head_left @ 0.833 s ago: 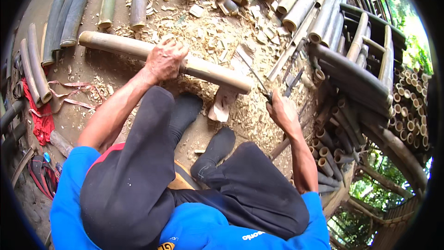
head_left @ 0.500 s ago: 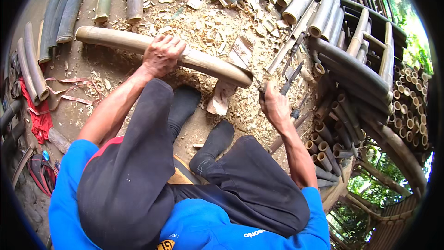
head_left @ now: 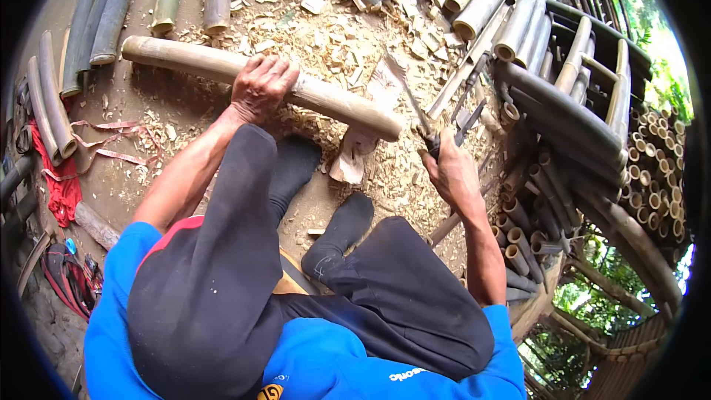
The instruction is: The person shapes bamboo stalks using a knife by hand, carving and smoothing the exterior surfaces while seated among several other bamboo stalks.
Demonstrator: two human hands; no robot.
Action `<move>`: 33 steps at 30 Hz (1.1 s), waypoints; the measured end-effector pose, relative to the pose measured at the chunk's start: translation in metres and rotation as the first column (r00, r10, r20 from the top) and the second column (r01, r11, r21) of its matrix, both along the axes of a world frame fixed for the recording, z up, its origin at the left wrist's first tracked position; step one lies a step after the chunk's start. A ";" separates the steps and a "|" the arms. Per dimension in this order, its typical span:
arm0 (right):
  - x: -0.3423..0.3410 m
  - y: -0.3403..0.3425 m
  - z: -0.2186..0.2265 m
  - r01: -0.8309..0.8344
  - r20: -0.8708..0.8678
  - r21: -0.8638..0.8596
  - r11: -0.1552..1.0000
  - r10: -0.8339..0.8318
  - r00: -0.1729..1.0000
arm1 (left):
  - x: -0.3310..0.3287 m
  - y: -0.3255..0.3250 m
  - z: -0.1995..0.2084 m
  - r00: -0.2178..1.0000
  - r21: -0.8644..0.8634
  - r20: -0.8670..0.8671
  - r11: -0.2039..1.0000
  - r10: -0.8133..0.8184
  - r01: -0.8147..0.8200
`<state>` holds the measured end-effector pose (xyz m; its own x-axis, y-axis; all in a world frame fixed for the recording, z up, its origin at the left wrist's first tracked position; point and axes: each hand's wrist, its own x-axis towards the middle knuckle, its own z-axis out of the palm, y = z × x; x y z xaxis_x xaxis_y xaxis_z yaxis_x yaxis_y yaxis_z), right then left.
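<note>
Well, I have just the head view, looking down past bent, dark-trousered knees, and in it the left hand [head_left: 263,87] is clasped over the middle of a bamboo tube [head_left: 333,102], which lies slantwise beyond the feet, its right end seeming to rest on a wooden block [head_left: 349,159]. The right hand [head_left: 453,172] is closed round the handle of a long-bladed knife [head_left: 411,98], the blade slanting up and away just beside that end, apart from it as far as I can tell. I'd judge a good share of the paring done: the tube's upper face looks pale along its visible length, unlike the dark poles [head_left: 118,26] at upper left, and shavings [head_left: 326,52] cover the ground around it. Its underside is hidden from me, so I can't say how much remains there. More pale poles [head_left: 481,7] lie at upper right, and a red cloth [head_left: 63,196] lies at far left.
</note>
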<state>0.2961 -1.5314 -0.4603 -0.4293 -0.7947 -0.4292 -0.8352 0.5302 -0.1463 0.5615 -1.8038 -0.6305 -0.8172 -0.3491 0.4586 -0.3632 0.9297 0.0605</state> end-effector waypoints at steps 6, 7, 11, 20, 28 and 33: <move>0.018 -0.009 -0.003 -0.122 0.113 -0.602 0.789 0.235 0.966 | 0.011 0.000 0.007 0.996 -0.055 -0.070 0.997 0.052 -0.055; 0.005 -0.008 -0.022 0.027 0.155 -0.136 0.990 -0.005 0.988 | 0.009 0.002 0.009 0.995 -0.056 -0.048 0.994 0.089 -0.092; -0.010 0.013 -0.016 0.088 0.115 0.071 0.994 -0.096 0.989 | -0.002 -0.002 0.030 0.987 0.087 0.161 0.996 0.002 -0.016; 0.022 0.005 -0.006 -0.208 -0.027 -0.634 0.745 0.248 0.968 | -0.014 -0.033 0.043 0.877 0.462 0.419 0.887 -0.236 0.018; 0.049 -0.036 0.041 -0.196 -0.039 -0.493 0.848 0.204 0.978 | -0.006 -0.034 0.041 0.895 0.416 0.402 0.909 -0.191 0.007; 0.005 0.014 -0.034 -0.125 -0.137 -0.204 0.971 0.098 0.986 | -0.029 -0.029 0.039 0.910 0.452 0.349 0.891 -0.224 0.046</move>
<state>0.3012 -1.5175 -0.4939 -0.3722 -0.9075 -0.1948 -0.9061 0.4007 -0.1355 0.5329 -1.8328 -0.5914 -0.9486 -0.3093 -0.0665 -0.3129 0.8856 0.3432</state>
